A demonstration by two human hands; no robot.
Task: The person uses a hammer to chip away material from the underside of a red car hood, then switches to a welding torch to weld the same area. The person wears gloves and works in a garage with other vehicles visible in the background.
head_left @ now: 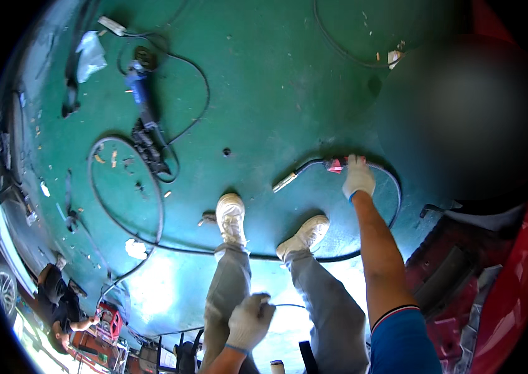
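Note:
My right hand (359, 177), in a white work glove, is closed round the red handle of a welding torch (335, 166). The torch's bent neck and brass-coloured nozzle (285, 182) point left, low over the green floor. Its dark cable (397, 187) loops behind my right forearm, runs past my shoes, and coils at left. Before my left leg, my gloved left hand (250, 322) is held with curled fingers, near no tool. A dark patch shows at its fingertips, and whether anything is in them is hidden.
A blue angle grinder (141, 93) with a cord lies at upper left. Red car body panels (513, 249) stand at right; a dark blurred round shape covers the upper right. At lower left, another person (61, 305) reaches toward a red machine (109, 321). Scraps litter the floor.

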